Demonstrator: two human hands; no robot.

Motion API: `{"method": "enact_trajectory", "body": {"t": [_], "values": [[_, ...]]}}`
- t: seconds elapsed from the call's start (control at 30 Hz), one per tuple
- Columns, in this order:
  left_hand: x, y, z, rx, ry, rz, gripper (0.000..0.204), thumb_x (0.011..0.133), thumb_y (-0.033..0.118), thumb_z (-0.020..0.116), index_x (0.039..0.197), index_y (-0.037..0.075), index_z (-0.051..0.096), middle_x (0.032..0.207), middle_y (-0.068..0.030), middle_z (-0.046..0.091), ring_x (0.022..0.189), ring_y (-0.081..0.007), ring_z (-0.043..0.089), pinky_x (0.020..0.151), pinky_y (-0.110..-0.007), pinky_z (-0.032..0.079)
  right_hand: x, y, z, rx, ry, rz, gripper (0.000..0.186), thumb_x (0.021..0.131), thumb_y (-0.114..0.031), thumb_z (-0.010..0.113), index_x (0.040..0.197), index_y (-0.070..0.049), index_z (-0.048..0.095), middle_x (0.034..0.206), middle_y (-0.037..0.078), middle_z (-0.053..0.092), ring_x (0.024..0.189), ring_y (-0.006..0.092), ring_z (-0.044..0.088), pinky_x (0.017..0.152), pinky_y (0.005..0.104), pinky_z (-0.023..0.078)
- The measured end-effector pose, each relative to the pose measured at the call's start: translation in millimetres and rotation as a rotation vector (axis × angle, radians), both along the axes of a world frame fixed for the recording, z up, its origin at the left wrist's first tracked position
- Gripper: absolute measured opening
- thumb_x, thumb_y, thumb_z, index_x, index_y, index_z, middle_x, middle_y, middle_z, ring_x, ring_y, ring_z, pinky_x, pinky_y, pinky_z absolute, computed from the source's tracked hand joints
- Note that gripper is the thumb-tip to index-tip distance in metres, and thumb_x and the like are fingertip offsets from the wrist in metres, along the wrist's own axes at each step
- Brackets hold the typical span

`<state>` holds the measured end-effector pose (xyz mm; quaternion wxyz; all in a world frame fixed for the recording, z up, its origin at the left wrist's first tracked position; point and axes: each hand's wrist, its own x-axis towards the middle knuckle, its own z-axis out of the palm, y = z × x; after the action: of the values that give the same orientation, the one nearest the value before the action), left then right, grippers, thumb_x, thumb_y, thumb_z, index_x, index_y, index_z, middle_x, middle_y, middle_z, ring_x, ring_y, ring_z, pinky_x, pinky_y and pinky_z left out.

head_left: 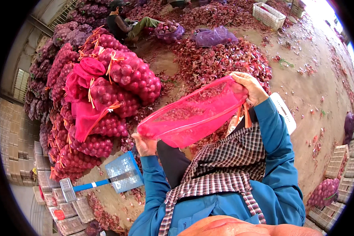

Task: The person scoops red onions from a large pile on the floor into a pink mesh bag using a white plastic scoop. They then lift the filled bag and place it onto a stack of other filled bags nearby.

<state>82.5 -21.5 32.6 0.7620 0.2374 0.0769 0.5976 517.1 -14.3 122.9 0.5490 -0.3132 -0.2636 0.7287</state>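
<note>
A bright pink mesh bag (188, 122) is stretched between my two hands, its mouth spread wide and nothing visible inside. At its lower left end, my left hand (145, 145) grips the rim, with the fingers inside the mesh and partly hidden. My right hand (249, 88), farther off and higher, holds the other end of the rim, thumb on the outside. Orange tie strings (246, 116) hang from the bag below my right hand. Under the mesh, my checked apron (228, 157) covers my lap.
Filled pink sacks of red onions (131, 74) are piled at left. Ahead lies a heap of onion skins (220, 59) with a purple bag (214, 37). A seated person (120, 25) works beyond. A blue dustpan (124, 173) lies near left; crates (336, 161) stand right.
</note>
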Motion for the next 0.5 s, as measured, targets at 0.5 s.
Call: {"method": "enact_trajectory", "body": {"t": [0.5], "values": [[-15, 15, -41, -0.629, 0.062, 0.393, 0.018, 0.096, 0.019, 0.05, 0.096, 0.007, 0.063, 0.088, -0.0054, 0.067, 0.069, -0.0159, 0.058, 0.068, -0.03, 0.051, -7, 7, -25, 0.464, -1.276, -0.039, 0.017, 0.077, -0.004, 0.067, 0.093, 0.0, 0.062, 0.084, 0.014, 0.059, 0.077, 0.0263, 0.058, 0.069, 0.0359, 0.047]]}}
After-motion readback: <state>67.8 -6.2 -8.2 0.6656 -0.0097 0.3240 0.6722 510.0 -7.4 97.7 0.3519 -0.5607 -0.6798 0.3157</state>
